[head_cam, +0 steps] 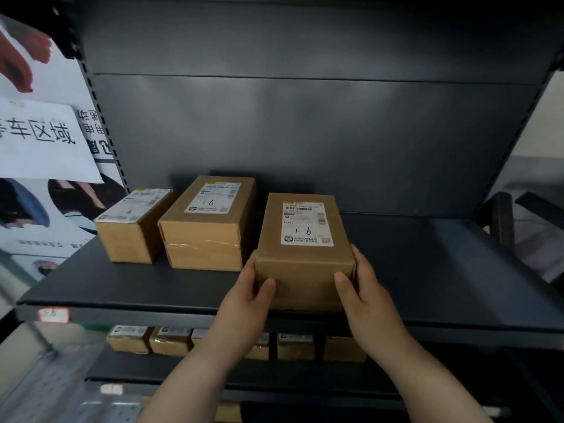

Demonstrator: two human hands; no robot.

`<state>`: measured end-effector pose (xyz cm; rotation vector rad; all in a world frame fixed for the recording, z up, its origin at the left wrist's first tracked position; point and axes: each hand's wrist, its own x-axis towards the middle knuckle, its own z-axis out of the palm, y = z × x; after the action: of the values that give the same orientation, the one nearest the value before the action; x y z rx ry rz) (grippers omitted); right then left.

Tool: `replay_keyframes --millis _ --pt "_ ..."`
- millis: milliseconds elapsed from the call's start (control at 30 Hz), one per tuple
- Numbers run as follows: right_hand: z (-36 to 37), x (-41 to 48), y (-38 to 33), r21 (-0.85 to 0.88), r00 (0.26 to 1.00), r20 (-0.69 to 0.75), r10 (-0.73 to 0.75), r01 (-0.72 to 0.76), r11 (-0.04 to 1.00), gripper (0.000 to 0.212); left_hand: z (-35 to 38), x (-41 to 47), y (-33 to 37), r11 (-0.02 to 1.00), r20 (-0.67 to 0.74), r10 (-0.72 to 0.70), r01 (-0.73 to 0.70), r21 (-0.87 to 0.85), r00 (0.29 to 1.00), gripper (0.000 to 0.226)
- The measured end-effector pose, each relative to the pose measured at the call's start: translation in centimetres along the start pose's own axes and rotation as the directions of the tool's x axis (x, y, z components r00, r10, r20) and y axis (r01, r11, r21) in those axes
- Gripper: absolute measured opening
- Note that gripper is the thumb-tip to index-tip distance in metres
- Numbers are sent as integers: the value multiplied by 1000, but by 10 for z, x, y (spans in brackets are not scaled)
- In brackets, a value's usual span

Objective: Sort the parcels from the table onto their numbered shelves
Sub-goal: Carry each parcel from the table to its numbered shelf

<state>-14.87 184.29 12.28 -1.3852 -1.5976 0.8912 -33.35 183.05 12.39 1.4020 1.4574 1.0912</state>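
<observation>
A brown cardboard parcel (305, 254) with a white shipping label and a handwritten number rests on the dark grey shelf (427, 270), near its front edge. My left hand (247, 288) grips its near left corner and my right hand (363, 285) grips its near right corner, thumbs on the front face. Two more brown labelled parcels stand to the left on the same shelf: a mid-sized one (207, 224) right beside the held parcel and a smaller one (134, 227) at the far left.
The shelf's right half is bare. A small tag (53, 314) sits on the shelf's front lip at the left. The lower shelf holds a row of several small parcels (171, 340). White posters (45, 138) hang left of the slotted upright.
</observation>
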Motion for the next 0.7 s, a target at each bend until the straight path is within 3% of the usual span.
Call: replay_keyframes --millis 167,267,300,367,433,567,700 --pt "-6 12 8 4 999 27 -27 27 1000 65 12 7 1 999 -20 44 -44 18 999 68" --pt "-5 4 11 -233 969 -58 -241 222 947 63 21 0 -1 955 -112 245 -220 198 963 75" --pt "-4 1 11 -341 939 -64 -338 297 892 62 22 -2 -4 892 -131 358 -298 341 924 73" --pt "-2 2 14 -531 873 -48 -485 390 753 63 24 3 -14 669 -111 576 -389 633 810 65" --pt "0 6 14 -657 828 -14 -561 415 629 62 26 9 -17 493 -39 659 -392 776 751 60" --pt "6 16 8 -757 828 84 -554 414 505 59 32 20 -12 310 74 661 -361 879 747 56" --pt "10 30 12 -788 838 134 -530 414 455 61 32 35 -12 251 88 632 -311 917 770 59"
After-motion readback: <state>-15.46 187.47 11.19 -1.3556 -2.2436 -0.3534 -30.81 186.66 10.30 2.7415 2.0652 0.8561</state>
